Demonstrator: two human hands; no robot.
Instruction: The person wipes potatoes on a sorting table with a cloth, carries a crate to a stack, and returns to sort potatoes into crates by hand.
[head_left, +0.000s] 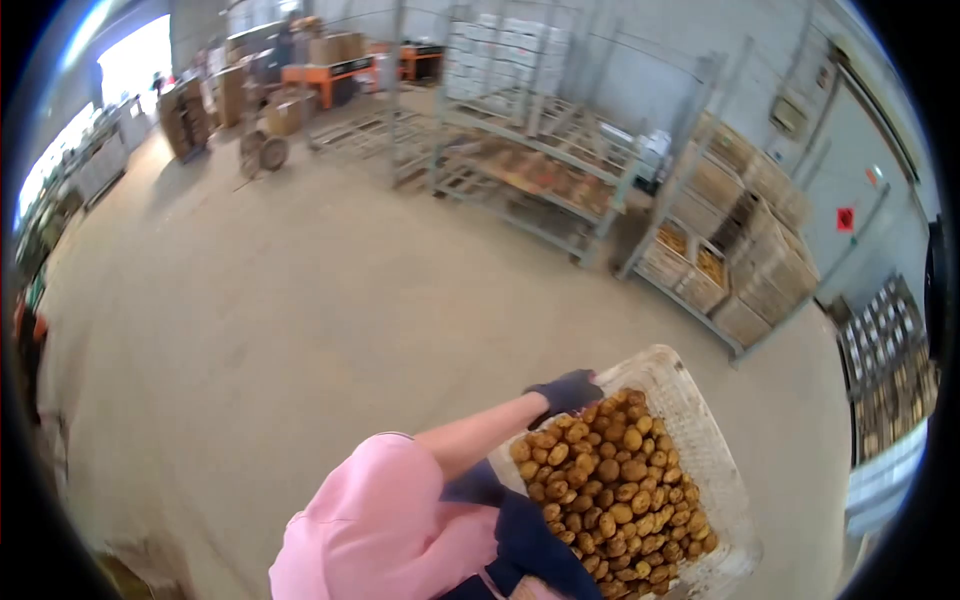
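Observation:
A white plastic crate (715, 440) full of small brown potatoes (620, 490) is held in front of the body at the lower right. My left hand (568, 392), in a dark glove, grips the crate's far left edge, its fingers wrapped over the rim. The pink sleeve and bare forearm lead up to it. My right hand cannot be seen; the near end of the crate runs out of the bottom of the view.
Wheeled metal racks (530, 170) stand ahead. Stacked crates (765, 250), some holding potatoes, fill a rack at the right. Farther right are dark stacked trays (885, 340). A hand truck (262, 150) and cardboard boxes (285, 115) stand at the back left. Concrete floor (300, 290) lies between.

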